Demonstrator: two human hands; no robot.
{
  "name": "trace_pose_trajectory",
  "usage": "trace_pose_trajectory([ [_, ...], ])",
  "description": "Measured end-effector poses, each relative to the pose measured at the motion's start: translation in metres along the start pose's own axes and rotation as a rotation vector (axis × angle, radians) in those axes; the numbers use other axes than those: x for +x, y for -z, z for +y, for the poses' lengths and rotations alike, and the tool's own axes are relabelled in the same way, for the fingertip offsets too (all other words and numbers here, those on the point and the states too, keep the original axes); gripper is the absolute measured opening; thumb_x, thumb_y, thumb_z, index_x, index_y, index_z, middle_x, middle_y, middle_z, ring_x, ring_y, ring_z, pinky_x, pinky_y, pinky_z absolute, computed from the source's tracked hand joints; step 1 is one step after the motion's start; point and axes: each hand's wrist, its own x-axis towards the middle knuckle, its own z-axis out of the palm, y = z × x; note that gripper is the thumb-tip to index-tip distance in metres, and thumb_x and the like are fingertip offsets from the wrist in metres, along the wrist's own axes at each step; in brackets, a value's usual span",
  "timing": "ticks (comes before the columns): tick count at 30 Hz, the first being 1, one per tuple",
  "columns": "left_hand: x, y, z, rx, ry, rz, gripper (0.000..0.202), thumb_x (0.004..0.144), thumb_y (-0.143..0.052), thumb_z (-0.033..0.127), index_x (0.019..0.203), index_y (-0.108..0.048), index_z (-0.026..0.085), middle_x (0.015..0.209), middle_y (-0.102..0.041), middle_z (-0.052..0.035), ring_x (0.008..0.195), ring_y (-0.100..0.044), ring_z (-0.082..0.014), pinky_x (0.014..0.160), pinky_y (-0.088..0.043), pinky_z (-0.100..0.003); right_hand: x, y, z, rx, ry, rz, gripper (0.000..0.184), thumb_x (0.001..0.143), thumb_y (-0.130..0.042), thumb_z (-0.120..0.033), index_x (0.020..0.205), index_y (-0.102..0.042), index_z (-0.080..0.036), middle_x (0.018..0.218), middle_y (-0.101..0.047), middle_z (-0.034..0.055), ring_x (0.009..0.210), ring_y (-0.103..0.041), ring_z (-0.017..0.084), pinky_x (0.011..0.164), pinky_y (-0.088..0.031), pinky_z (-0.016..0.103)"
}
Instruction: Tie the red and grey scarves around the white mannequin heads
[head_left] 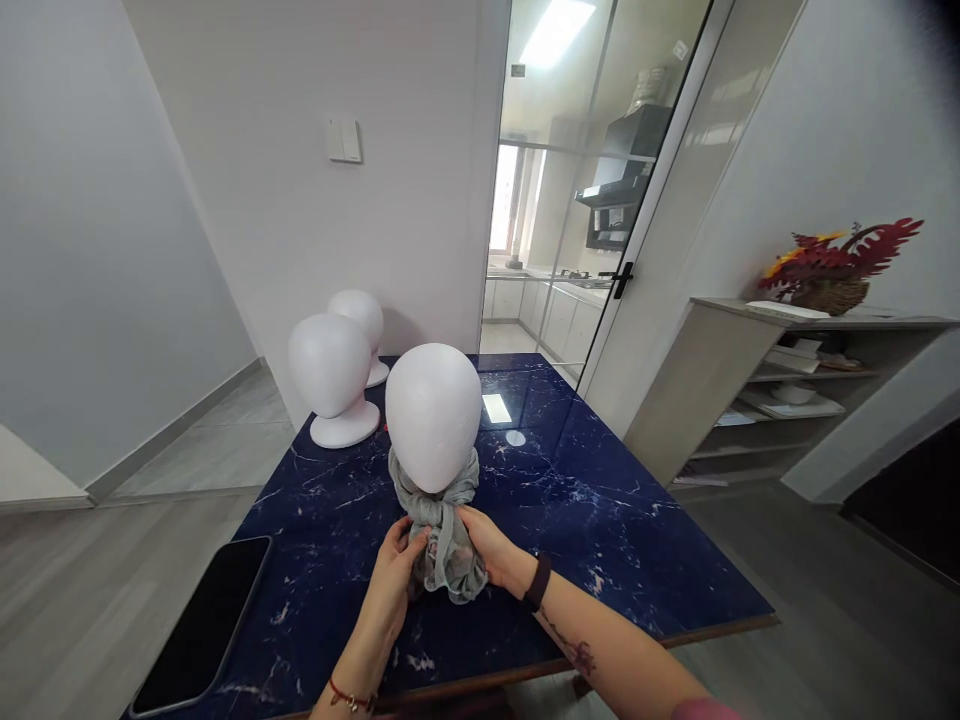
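Note:
A white foam mannequin head [433, 415] stands upright on the table in front of me. Around its neck lies a sheer grey scarf [450, 560], knotted at the front, with its ruffled ends hanging below the knot. My left hand [397, 560] pinches the scarf's left side just under the knot, thumb on top. On the other side my right hand [487, 545] grips the scarf by the knot; its fingers are partly hidden behind the cloth.
Two more white foam heads, the nearer head [330, 365] and the farther head [360, 318], stand at the back left. A black phone [206, 625] lies at the left edge of the dark blue marbled table [600, 520]. Beyond are a glass door [562, 200] and a shelf [787, 375].

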Motion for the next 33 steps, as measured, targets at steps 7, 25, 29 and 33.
trace_pose_trajectory([
  [7,0.025,0.046,0.048,0.774,-0.356,0.005,0.025,0.062,-0.058,0.017,0.086,-0.067,0.016,0.086,-0.072,-0.0081,0.082,-0.066,-0.0236,0.079,-0.047,-0.034,-0.010,0.018,-0.025,-0.370,0.129,-0.092,0.054,0.057,-0.082,-0.033,0.101,-0.055,-0.015,0.074,-0.069,0.0022,0.071,-0.066,0.016,0.071,-0.048,0.027],
  [25,-0.002,0.032,0.042,0.586,-0.018,-0.537,0.032,0.073,-0.061,0.022,0.103,-0.065,0.014,0.094,-0.070,-0.0075,0.088,-0.064,-0.0225,0.082,-0.048,-0.033,-0.005,0.013,-0.018,-0.312,0.424,0.112,0.051,0.062,-0.078,-0.038,0.087,-0.036,-0.023,0.074,-0.062,-0.0046,0.051,-0.050,0.007,0.048,-0.035,0.018],
  [29,-0.008,0.006,0.027,0.184,0.045,-0.534,0.029,0.065,-0.068,0.019,0.093,-0.068,0.015,0.088,-0.071,-0.0065,0.084,-0.064,-0.0195,0.081,-0.047,-0.030,-0.018,-0.003,-0.012,-0.348,0.425,-0.056,0.037,0.075,-0.066,-0.047,0.083,-0.040,-0.022,0.073,-0.058,-0.0042,0.049,-0.048,0.007,0.050,-0.039,0.021],
  [33,0.003,0.006,0.023,0.056,0.151,-0.355,0.027,0.059,-0.064,0.013,0.086,-0.068,0.013,0.075,-0.070,-0.0057,0.065,-0.063,-0.0168,0.068,-0.048,-0.028,-0.038,-0.022,-0.015,-0.190,0.195,-0.147,0.041,0.067,-0.073,-0.042,0.089,-0.044,-0.022,0.074,-0.056,-0.0046,0.058,-0.056,0.011,0.058,-0.047,0.026],
])
